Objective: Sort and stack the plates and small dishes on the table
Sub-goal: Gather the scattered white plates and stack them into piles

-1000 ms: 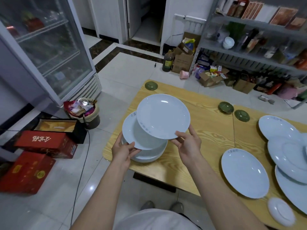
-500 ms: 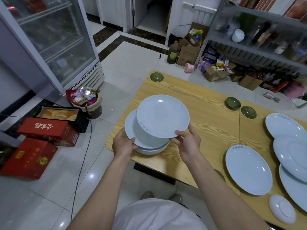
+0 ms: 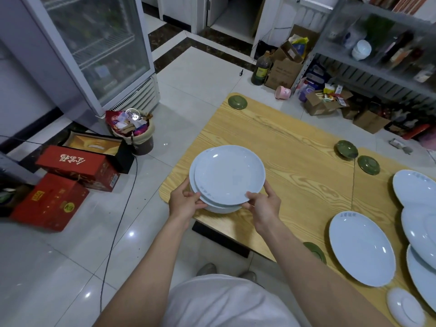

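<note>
A pale blue plate (image 3: 230,174) lies on top of a stack of like plates (image 3: 220,208) at the near left corner of the wooden table (image 3: 295,161). My left hand (image 3: 185,200) grips the stack's left rim. My right hand (image 3: 264,204) pinches the top plate's near right rim. More pale blue plates lie to the right: one large plate (image 3: 361,247) alone and several overlapping at the right edge (image 3: 415,192). Small green dishes sit at the far corner (image 3: 237,102), mid table (image 3: 346,149), (image 3: 368,164) and the near edge (image 3: 315,252). A small white dish (image 3: 404,308) lies bottom right.
Left of the table stand a glass-door fridge (image 3: 94,48), a full waste bin (image 3: 133,132) and red boxes (image 3: 50,201) on the tiled floor, with a cable trailing past. Cardboard boxes (image 3: 286,69) and a metal shelf unit (image 3: 382,50) stand behind the table.
The top plate, held tilted above the stack before, has come down flat onto it. My left hand has shifted from the lower plate's edge to the stack's left rim.
</note>
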### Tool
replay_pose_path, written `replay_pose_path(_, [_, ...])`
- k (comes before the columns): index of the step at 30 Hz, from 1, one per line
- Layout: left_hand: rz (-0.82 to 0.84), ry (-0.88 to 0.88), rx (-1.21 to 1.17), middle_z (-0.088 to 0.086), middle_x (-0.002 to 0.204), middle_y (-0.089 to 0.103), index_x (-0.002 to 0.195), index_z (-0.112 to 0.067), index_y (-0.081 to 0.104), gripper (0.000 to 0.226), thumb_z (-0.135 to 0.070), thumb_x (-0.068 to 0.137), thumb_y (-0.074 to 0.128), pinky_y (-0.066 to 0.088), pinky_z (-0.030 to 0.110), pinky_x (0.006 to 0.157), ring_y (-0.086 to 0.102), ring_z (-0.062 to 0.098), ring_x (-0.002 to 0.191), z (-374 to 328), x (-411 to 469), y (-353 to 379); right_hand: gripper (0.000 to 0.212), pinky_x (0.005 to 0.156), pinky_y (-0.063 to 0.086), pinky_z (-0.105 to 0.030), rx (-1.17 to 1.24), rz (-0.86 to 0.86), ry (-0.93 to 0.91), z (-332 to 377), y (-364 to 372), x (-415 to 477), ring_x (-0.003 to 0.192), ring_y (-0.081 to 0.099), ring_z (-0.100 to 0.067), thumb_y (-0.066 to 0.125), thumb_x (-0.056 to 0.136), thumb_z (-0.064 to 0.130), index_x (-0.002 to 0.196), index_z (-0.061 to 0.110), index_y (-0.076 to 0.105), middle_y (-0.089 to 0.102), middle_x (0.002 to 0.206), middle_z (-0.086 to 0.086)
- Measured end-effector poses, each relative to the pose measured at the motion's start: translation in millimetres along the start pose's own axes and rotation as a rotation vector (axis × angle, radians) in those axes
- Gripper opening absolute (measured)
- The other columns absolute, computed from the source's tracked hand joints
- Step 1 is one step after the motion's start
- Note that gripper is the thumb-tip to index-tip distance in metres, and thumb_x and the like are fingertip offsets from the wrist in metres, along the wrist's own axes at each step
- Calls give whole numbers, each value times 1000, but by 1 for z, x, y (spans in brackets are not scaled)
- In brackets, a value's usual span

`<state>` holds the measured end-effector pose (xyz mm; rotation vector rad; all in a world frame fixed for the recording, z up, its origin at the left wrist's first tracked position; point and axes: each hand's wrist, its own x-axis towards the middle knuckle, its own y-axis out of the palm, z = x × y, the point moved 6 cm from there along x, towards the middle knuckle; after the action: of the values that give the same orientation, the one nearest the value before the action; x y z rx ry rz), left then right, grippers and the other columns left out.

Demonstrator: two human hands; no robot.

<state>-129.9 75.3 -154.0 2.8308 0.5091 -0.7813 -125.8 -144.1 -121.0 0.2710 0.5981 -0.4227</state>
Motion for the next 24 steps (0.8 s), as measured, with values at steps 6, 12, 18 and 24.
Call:
replay_pose_path(6, [-2, 21, 44, 10, 78, 47, 149, -21, 39, 64, 8, 94, 55, 61, 29, 63, 65, 11, 59, 4, 2, -1, 75, 71, 63, -38, -192, -37, -70, 1, 2, 5, 89, 70, -22, 58, 82, -13, 147, 22, 47, 64, 96, 10])
replay_pose_path(12, [-23, 5, 69, 9, 79, 45, 148, -23, 39, 65, 9, 93, 55, 61, 30, 67, 60, 13, 64, 3, 2, -1, 62, 60, 55, -23, -358, -96, -140, 7, 7, 5, 78, 65, -16, 52, 78, -9, 101, 48, 58, 69, 90, 5])
replay_pose_path(18, [-35, -22, 66, 5, 76, 50, 148, -23, 39, 64, 7, 94, 53, 62, 37, 75, 62, 9, 60, 1, 1, 0, 53, 52, 46, -11, -376, -118, -113, 2, 5, 8, 67, 57, -5, 58, 76, -12, 72, 41, 60, 63, 76, 10])
replay_pose_path(24, [-22, -25, 69, 7, 81, 55, 148, -25, 40, 61, 4, 96, 53, 62, 37, 75, 64, 6, 57, -3, -2, 1, 52, 52, 44, -10, -391, -98, -105, -3, 6, 13, 72, 59, -5, 63, 77, -10, 95, 39, 60, 64, 83, 6])
